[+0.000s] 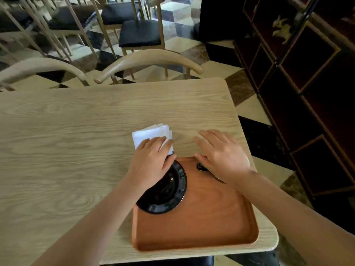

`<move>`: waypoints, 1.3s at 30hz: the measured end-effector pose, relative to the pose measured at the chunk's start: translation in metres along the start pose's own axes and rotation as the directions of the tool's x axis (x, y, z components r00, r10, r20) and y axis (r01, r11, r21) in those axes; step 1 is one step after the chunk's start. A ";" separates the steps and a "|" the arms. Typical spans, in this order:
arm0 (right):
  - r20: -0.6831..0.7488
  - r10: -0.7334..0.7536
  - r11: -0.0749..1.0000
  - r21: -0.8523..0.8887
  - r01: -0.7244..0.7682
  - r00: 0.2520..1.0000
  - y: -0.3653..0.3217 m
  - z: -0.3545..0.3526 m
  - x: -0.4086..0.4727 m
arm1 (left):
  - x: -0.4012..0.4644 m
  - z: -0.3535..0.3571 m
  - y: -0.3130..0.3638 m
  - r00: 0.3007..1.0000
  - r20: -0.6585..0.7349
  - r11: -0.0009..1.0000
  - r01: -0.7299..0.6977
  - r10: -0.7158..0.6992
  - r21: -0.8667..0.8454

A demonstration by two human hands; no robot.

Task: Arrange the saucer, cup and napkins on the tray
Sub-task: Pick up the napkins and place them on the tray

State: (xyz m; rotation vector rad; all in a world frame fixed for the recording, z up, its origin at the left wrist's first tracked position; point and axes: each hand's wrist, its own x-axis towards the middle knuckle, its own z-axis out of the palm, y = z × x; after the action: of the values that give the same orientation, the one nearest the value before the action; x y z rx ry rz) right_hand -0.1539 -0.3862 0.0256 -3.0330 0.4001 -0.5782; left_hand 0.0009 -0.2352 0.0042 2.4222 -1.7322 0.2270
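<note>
Head view looks down on a light wooden table [76,131] with a brown wooden tray [201,217] at about 5 o'clock of it. On the tray, at its 10 o'clock corner, sits a black saucer [169,192]; whether a cup stands on it I cannot tell. The stack of white napkins [151,134] lies on the table just beyond the tray, at 12 o'clock from the saucer. The left hand [151,160] rests flat and open on the near edge of the napkins, gripping nothing yet. The right hand [221,152] hovers open, fingers spread, over the tray's far rim and partly covers a dark spoon [201,167]. I think the napkins should be pinched together as one stack and lifted over the rim. The saucer and spoon leave free place mostly at 5 o'clock of the tray.
</note>
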 end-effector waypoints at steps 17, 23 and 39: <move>0.644 0.142 0.981 0.011 -0.194 0.752 -0.044 0.096 0.092 | 0.002 0.042 -0.085 0.856 0.312 0.856 0.481 -0.412 -0.191; 0.535 0.303 0.834 0.252 -0.490 0.789 -0.054 0.102 0.092 | 0.016 0.041 -0.077 0.534 0.478 0.157 0.765 -0.697 -0.625; 0.512 0.606 0.303 0.559 -0.772 0.609 -0.051 0.079 0.092 | 0.024 -0.007 -0.078 0.552 0.555 -0.041 0.686 -0.622 -0.727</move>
State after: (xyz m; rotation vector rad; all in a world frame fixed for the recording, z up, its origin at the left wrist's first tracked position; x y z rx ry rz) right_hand -0.0301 -0.3621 -0.0113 -1.7855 1.0781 -0.2295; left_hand 0.0826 -0.2308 0.0132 1.9061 -0.1479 -0.7759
